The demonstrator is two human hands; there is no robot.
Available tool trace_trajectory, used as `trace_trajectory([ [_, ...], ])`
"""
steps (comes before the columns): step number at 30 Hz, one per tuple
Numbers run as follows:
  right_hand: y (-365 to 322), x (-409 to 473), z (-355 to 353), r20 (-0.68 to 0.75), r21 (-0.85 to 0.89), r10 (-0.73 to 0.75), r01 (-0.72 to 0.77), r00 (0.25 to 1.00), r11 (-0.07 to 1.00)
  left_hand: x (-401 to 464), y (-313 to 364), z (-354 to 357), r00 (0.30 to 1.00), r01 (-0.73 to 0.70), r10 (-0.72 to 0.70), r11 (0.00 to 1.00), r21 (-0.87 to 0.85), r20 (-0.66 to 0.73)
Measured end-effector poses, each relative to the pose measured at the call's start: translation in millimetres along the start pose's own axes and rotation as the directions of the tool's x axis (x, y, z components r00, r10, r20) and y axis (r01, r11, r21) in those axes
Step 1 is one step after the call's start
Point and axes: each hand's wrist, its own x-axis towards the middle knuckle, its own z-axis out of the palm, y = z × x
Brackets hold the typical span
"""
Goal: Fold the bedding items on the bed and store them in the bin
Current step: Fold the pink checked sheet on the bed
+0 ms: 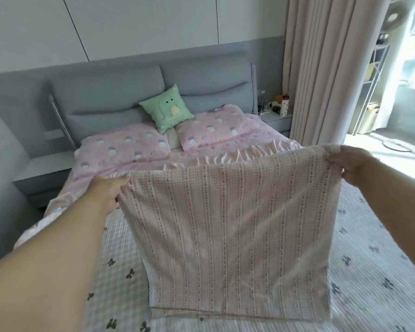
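In the middle of the frame a pink checked cloth [228,226] hangs stretched between the person's two hands, its upper edge held level and taut and its lower edge reaching down to the bed [374,271] near the bottom of the frame, where it appears to rest in a layer or two on the white bedspread printed with small dark bows. The left hand [110,190], at centre left, has its fingers curled round the cloth's upper left corner, bunching it; the right hand [352,164], at the right edge, pinches the upper right corner with fingers closed on the fabric. The cloth looks thin, light and entirely limp: it drapes in soft vertical waves, so it will hold no shape of its own and will sag wherever it is unsupported. It is best held as now, at the two top corners with the edge kept tight, and a fold would likely go well by bringing those corners together or laying the top edge down onto the lower edge. Beyond it, in the upper half of the frame, lie two pink pillows [122,147] and a green cushion [167,109] against the grey headboard. No bin is in view.
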Motion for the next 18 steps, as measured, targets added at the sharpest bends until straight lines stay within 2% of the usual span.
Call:
trace_trajectory([
  [3, -43.7, 4.8, 3.1, 0.023, 0.063, -0.091, 0.089, 0.996, 0.994, 2.5, 42.3, -6.0, 0.995, -0.089, 0.084, 0.991, -0.096, -0.059],
  [6, -81.4, 7.4, 7.8, -0.052, 0.09, -0.139, 0.143, 0.989, 0.986, -3.6, 85.3, -14.2, 0.962, -0.224, 0.214, 0.974, -0.042, -0.167],
  [10, -104.1, 15.1, 7.1, -0.105, 0.034, -0.194, 0.199, 0.975, 0.979, -22.0, 118.1, -18.1, 0.927, -0.344, 0.341, 0.939, 0.007, -0.158],
  [13, -117.7, -0.3, 11.9, 0.024, -0.112, -0.19, 0.192, 0.981, 0.975, -40.1, 125.9, -23.0, 0.904, -0.375, 0.387, 0.922, 0.097, -0.184],
  [18, -135.6, -16.0, 18.8, 0.127, -0.226, -0.252, 0.275, 0.96, 0.935, -52.8, 130.9, -42.4, 0.899, -0.387, 0.39, 0.92, 0.055, -0.201],
])
